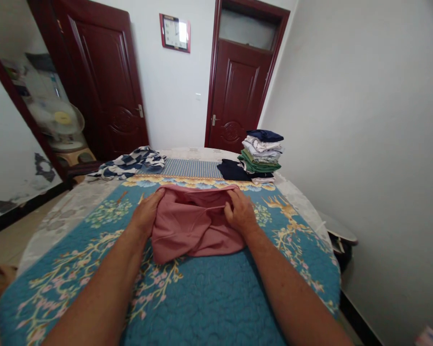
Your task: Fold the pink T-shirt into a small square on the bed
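A dusty pink piece of clothing point(187, 230) is held up over the middle of the table, its upper opening spread wide between my hands. My left hand point(147, 211) grips its upper left corner, with the fingers partly hidden by the cloth. At the upper right corner, my right hand point(240, 211) is closed on the edge, thumb in front. The lower part of the garment hangs in loose folds and meets the blue-green floral quilted cover point(209, 293). I cannot tell which kind of garment it is.
A stack of folded clothes point(261, 154) stands at the back right, beside a folded dark navy garment point(234, 170). A blue-and-white checked cloth point(133, 162) lies crumpled at the back left. A fan point(61, 117) stands beyond the left doorway. The wall runs close on the right.
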`<state>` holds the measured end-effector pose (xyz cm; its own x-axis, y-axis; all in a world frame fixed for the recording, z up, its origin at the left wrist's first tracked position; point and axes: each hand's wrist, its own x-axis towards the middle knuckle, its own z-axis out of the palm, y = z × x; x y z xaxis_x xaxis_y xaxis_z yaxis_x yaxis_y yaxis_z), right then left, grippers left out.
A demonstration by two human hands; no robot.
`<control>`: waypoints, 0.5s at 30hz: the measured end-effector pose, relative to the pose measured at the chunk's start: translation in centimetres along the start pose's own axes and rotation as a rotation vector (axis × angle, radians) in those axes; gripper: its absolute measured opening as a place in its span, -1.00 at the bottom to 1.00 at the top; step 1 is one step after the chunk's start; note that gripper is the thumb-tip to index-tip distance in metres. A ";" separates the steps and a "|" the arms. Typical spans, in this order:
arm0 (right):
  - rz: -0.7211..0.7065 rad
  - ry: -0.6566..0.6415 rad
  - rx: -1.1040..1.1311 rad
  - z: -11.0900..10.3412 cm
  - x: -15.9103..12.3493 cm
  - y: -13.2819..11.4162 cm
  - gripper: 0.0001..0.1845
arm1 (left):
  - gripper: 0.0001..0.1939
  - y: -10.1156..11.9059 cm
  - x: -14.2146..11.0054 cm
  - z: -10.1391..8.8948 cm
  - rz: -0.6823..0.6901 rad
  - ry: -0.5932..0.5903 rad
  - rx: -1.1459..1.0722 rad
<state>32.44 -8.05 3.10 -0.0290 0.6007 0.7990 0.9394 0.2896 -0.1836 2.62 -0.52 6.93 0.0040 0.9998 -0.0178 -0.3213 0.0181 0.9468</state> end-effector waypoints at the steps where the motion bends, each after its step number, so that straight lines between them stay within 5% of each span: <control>1: -0.036 -0.024 0.026 0.0 0.0 0.0 -0.52 | -0.71 0.1 0.2 -0.2 -0.044 0.027 -0.070; 8: -0.091 -0.120 0.083 -0.3 0.3 -0.5 -0.69 | -0.86 1.0 1.1 -1.4 -0.285 0.075 -0.289; 15: -0.032 -0.081 0.084 -0.2 0.2 -0.4 -0.69 | -0.79 0.8 0.8 -1.2 -0.298 -0.056 -0.330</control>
<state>32.07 -8.15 3.47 -0.0889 0.6477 0.7567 0.9056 0.3688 -0.2093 1.16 0.27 7.32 0.1905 0.9497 -0.2488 -0.5831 0.3133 0.7496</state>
